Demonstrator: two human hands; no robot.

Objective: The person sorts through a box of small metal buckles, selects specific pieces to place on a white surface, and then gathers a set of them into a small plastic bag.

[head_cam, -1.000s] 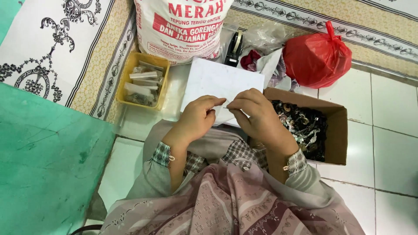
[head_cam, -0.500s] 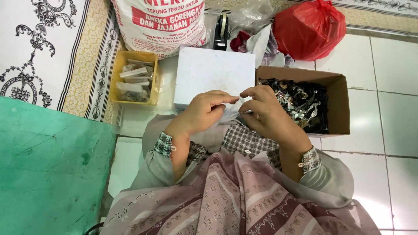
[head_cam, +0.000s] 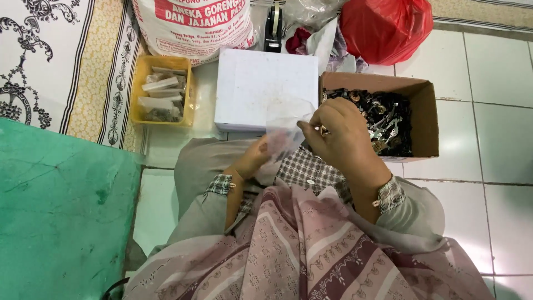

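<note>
Holding a thin clear bag (head_cam: 282, 136) betw. both hands over the lap: left hand (head_cam: 256, 158) pinches its lower edge, right hand (head_cam: 338, 130) is closed on the top, poss. w/ a small metal part, can't tell. Bag hangs just in front of white box (head_cam: 266, 89), beside carton (head_cam: 411, 91) of metal bits. Risk: film is flimsy, could slip or tear on sharp parts, spilling onto floor (head_cam: 499, 139).

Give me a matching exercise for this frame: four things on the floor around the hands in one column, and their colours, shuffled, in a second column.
Things:
1. plastic bag
2. small tray
3. flat box
4. open carton

Colours:
A. white
B. brown
C. red
D. yellow

Pairs: 1-C, 2-D, 3-A, 4-B
</note>
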